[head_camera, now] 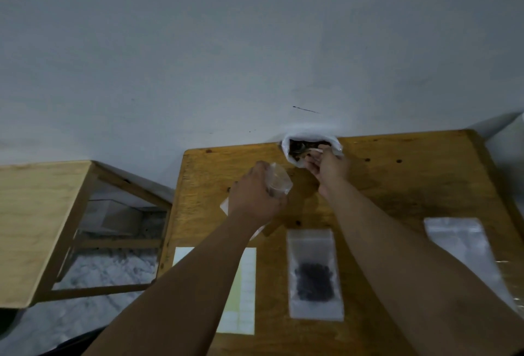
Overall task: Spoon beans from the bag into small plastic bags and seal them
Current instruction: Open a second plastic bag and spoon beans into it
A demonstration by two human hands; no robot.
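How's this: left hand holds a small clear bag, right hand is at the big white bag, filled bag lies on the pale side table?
Wrong table: in the head view the filled bag lies on the darker wooden table, between the forearms. The left hand does hold the small clear bag, and the right hand is at the big white bag.

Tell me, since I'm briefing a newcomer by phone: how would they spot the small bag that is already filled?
Start at the orange-brown wooden table against the pale wall. Near its front edge a small clear bag lies flat. Unlike the empty clear bags to its right and the gridded paper sheet to its left, it holds a dark heap of beans.
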